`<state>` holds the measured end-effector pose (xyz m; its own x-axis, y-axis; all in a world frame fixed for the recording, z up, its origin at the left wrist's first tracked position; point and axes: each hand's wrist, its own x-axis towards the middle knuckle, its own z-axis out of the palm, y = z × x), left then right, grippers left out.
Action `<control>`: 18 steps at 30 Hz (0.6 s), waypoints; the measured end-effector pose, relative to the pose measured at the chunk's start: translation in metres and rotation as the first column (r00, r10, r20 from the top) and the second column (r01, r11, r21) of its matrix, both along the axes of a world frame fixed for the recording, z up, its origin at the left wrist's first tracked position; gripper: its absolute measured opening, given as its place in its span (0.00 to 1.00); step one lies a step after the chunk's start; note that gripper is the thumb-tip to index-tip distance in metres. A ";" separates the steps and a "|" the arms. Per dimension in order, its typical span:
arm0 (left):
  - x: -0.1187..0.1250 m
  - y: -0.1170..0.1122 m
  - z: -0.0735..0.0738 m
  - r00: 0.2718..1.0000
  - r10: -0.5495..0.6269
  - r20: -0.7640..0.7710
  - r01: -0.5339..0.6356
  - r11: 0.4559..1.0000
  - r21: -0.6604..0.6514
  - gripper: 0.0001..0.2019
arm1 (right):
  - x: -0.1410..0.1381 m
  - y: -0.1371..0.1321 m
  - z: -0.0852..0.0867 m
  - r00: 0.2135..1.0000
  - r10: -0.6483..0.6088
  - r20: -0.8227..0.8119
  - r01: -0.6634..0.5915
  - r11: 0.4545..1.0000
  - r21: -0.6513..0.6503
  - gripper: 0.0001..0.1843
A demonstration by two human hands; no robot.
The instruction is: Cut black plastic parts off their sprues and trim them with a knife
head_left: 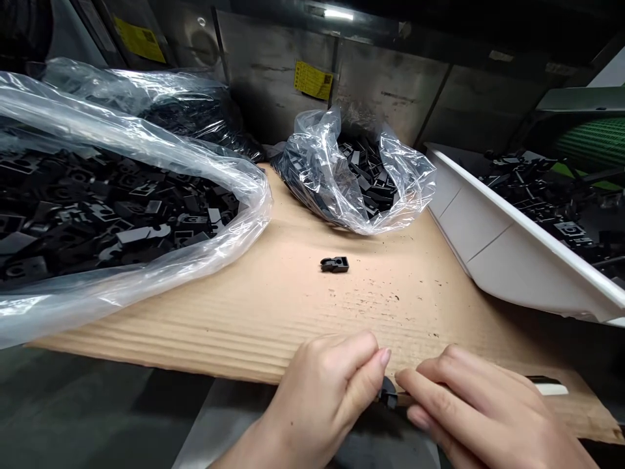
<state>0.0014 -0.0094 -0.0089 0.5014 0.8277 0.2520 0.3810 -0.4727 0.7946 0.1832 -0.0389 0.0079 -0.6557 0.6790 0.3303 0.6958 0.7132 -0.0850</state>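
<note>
My left hand point(322, 391) pinches a small black plastic part point(388, 393) between thumb and fingertips at the near edge of a corrugated cardboard sheet point(273, 319). My right hand point(469, 404) closes around a slim tan tool point(405, 400), whose tip meets that part. A black-and-white end point(547, 385) shows beyond my right hand, and I cannot tell whether it belongs to the tool. A similar black part point(334, 264) lies alone on the cardboard, well ahead of both hands.
A large clear bag of black parts point(122, 195) lies at left, with another point(342, 176) ahead and a third point(166, 104) behind. A white bin point(502, 254) of black parts point(547, 202) stands at right. A metal wall with a yellow label point(313, 79) rises behind.
</note>
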 end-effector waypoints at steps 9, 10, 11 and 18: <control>-0.001 -0.002 0.000 0.999 -0.054 0.000 0.054 0.998 0.012 0.15 | 0.001 -0.002 0.000 0.997 0.060 0.044 -0.059 0.998 -0.021 0.10; -0.002 -0.001 0.000 0.998 -0.058 -0.002 0.058 0.998 0.014 0.15 | 0.002 -0.001 0.000 0.997 0.066 0.048 -0.064 0.997 -0.032 0.10; -0.002 -0.001 0.000 0.998 -0.064 -0.002 0.064 0.998 0.012 0.15 | 0.002 -0.001 0.001 0.996 0.069 0.051 -0.067 0.997 -0.042 0.10; -0.006 -0.001 0.000 0.992 -0.130 -0.002 0.129 0.990 -0.050 0.15 | -0.004 0.000 0.007 0.999 0.040 0.011 -0.039 0.996 -0.079 0.10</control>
